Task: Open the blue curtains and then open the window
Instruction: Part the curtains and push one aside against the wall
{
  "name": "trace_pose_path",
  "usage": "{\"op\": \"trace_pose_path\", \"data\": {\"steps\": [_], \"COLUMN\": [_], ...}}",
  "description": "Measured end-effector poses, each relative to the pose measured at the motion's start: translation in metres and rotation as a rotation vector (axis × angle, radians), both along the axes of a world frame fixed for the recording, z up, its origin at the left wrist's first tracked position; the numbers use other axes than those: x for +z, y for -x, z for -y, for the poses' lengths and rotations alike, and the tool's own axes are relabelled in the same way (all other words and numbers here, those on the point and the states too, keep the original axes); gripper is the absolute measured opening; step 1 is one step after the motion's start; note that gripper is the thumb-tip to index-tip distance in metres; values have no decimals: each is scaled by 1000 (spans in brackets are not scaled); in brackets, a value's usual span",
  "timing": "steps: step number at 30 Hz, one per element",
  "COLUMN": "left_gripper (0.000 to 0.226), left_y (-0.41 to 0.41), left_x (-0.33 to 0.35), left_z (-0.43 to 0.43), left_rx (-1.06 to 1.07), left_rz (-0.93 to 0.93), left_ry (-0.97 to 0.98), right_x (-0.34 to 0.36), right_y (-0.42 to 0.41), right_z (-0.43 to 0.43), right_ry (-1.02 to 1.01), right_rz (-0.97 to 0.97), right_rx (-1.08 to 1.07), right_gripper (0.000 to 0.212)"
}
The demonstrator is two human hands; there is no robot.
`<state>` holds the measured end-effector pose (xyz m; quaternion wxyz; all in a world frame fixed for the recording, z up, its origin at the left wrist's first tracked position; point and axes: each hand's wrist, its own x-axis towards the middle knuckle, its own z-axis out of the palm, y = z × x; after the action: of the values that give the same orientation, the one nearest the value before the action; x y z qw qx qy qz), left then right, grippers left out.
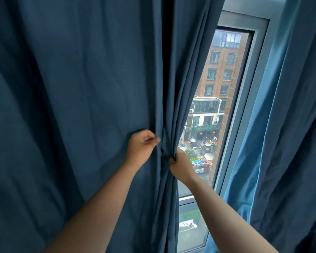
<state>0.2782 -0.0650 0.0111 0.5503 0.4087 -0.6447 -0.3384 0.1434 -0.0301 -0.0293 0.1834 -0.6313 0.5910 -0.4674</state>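
A dark blue curtain (77,99) fills the left and middle of the view, its folds bunched at its right edge. My left hand (141,147) grips a fold of this curtain at about waist height. Just right of it, my right hand (181,166) grips the bunched edge of the same curtain. A second blue curtain (288,136) hangs at the right. Between the two shows a narrow strip of window (221,73) with a grey frame (248,99); its pane looks shut. No window handle is in view.
Through the glass I see brick buildings and a street far below. A horizontal grey bar (187,197) of the frame crosses the window low down. The curtains hide the rest of the window and the wall.
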Motion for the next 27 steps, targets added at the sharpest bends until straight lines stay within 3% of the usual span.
{"op": "trace_pose_path", "data": {"steps": [10,13,16,27], "left_gripper": [19,16,11,23], "left_y": [-6,-5,-5,-24], "left_x": [10,11,12,14], "left_z": [-8,-8,-9,-15], "left_rx": [-179,-187,-201,-82], "left_rz": [-44,-52,-47,25], "left_ry": [-124,-140,-135,24], "right_x": [2,-3,-5,-2], "right_y": [-5,-17,-27,-41], "right_z": [-5,-1,0,2], "right_ry": [-96,-44,53,62], "right_rz": [204,203,144,-129], "right_rx": [309,170,17,24], "right_gripper": [45,44,27,54]}}
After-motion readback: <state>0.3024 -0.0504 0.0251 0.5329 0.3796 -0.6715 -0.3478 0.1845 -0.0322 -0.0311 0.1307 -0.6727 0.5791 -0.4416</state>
